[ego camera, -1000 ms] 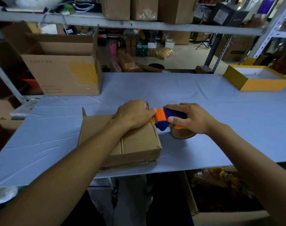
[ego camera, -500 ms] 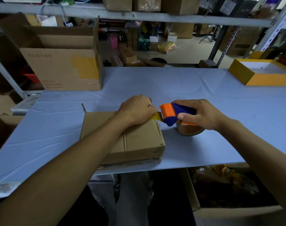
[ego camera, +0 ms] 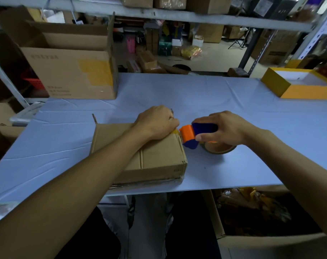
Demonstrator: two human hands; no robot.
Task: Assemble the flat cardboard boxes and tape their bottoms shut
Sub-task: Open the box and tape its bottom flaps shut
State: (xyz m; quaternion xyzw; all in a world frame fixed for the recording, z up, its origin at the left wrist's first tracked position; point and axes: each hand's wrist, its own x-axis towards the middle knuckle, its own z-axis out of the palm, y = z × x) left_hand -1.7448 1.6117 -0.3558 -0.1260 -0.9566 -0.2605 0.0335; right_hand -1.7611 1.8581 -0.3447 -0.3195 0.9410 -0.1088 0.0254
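Observation:
A brown cardboard box (ego camera: 159,157) lies on the light blue table (ego camera: 205,101) near its front edge, its flap seam facing up. My left hand (ego camera: 157,122) presses flat on the box's far right corner, over a strip of yellowish tape. My right hand (ego camera: 224,128) grips an orange and blue tape dispenser (ego camera: 194,134) just right of that corner. Its orange head touches the box edge. The brown tape roll (ego camera: 219,148) hangs below my hand, close to the table.
A large open cardboard box (ego camera: 71,71) with a yellow patch stands at the back left. A yellow and white tray-like box (ego camera: 299,85) sits at the back right. Below the table's front edge, an open carton (ego camera: 261,238) holds packaging scraps. Shelving with cartons rises behind.
The dispenser pulled slightly right off the box corner half a second ago, then came back against the box edge. My left hand stays pressed on the corner.

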